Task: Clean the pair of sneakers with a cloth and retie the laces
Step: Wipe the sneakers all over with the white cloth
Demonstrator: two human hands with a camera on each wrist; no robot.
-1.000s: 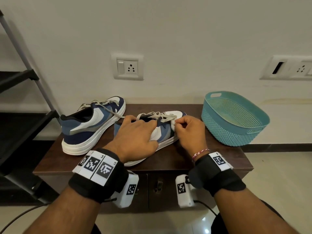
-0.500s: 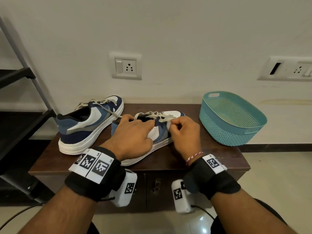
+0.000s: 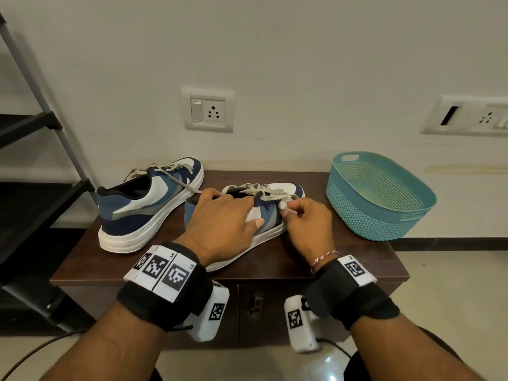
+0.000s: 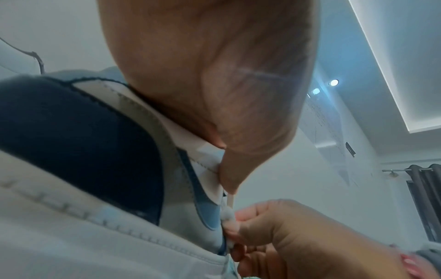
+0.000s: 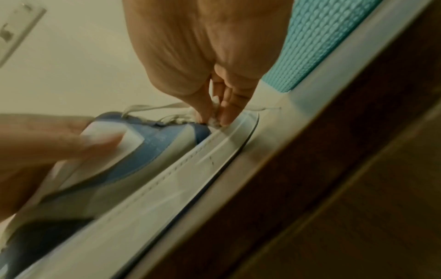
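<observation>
Resting across the near sneaker (image 3: 270,215), the left hand (image 3: 220,229) lies over the shoe's collar and side, its fingers reaching over the top edge and its thumb lying straight against the white and blue side panel; from these views I cannot tell whether the fingers curl into the opening or only press on it. The right hand (image 3: 308,224) is closed in a pinch, thumb and fingertips holding a small white wad of cloth (image 3: 283,206) against the blue side of that shoe just under the laces (image 3: 264,192), which lie loose and untied across the tongue. The left wrist view shows the same wad (image 4: 227,215) squeezed between the right fingers at the shoe's edge. This sneaker lies on the dark wooden cabinet (image 3: 343,259), toe pointing away and to the right. The second sneaker (image 3: 145,204) stands upright to the left, well behind the left hand, heel toward the camera, its own laces hanging slack over the side. At the right end of the cabinet top sits a teal plastic basket (image 3: 384,213) with a perforated wall and a handle slot in its rim; the part of its inside that shows holds nothing. A wall socket (image 3: 207,110) is set in the wall above the shoes, and a dark shelf rack (image 3: 30,149) stands at the left.
</observation>
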